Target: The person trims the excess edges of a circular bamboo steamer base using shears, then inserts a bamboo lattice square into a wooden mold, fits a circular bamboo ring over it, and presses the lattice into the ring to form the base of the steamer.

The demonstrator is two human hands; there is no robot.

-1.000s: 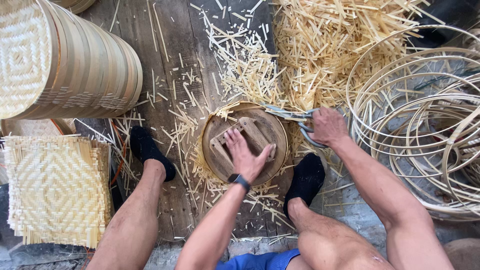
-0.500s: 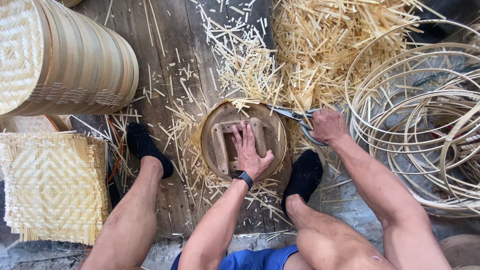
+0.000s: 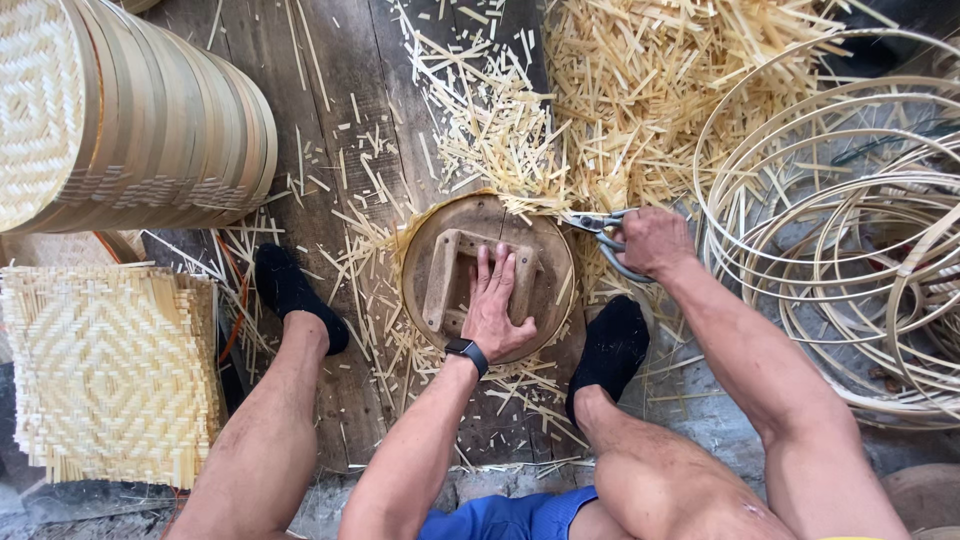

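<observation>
Two hands work over a round wooden disc point(image 3: 488, 275) that lies on the plank floor point(image 3: 340, 90) between the person's black-socked feet. The left hand point(image 3: 498, 305) lies flat on the disc with its fingers spread open across the wooden crosspiece fixed there, gripping nothing, only pressing down. A second ago this hand lay more slantwise, its fingers pointing off toward the right rim; now they point straight up the disc, and the disc itself seems to have turned a little under the palm. The right hand point(image 3: 652, 240) is closed around the handles of a pair of shears point(image 3: 592, 222), whose blades touch the disc's upper right rim, much where they were before. Judging by this, the disc is being rotated bit by bit so the blades meet a fresh stretch of edge, where pale woven strips poke out from under it.

Loose bamboo offcuts point(image 3: 620, 90) litter the floor above the disc. No packages, labels or signs show anywhere. At the upper left lies a stack of round woven trays point(image 3: 150, 120) on its side, pale yellow; below it rests a square woven mat point(image 3: 105, 370) with a diamond pattern. A heap of thin bamboo hoops point(image 3: 850, 230) fills the right side.
</observation>
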